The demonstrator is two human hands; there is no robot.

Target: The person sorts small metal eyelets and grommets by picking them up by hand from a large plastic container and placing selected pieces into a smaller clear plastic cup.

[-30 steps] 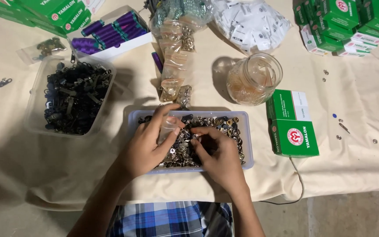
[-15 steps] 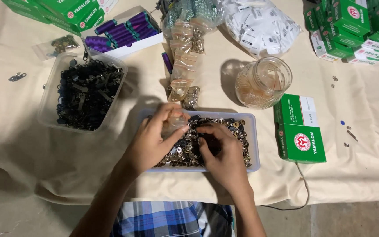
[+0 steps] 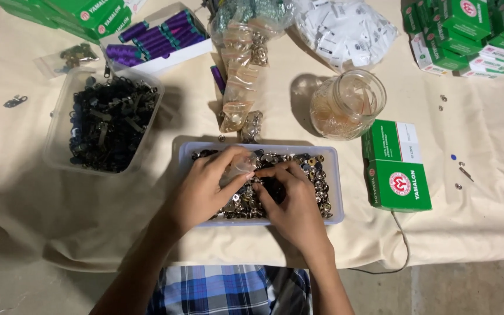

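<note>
**Small bag at the tray, most fasteners not yet bagged**

Head view: the left hand (image 3: 208, 189) pinches a small clear bag (image 3: 239, 169) over the shallow tray (image 3: 333, 192) of metal snap fasteners (image 3: 316, 181). The right hand (image 3: 293, 204), just beside it, has its fingertips closed at the bag's mouth, probably on a fastener or two, though they are too small to make out. The tray beneath both grips looks well stocked, so I judge much remains. Beyond the hands lie filled little bags (image 3: 237, 93) (apparently finished ones). Left of the left grip stands a tub of dark parts (image 3: 109, 119); right of the right grip, a green box (image 3: 395, 169) on the desk (image 3: 485, 221).
</note>
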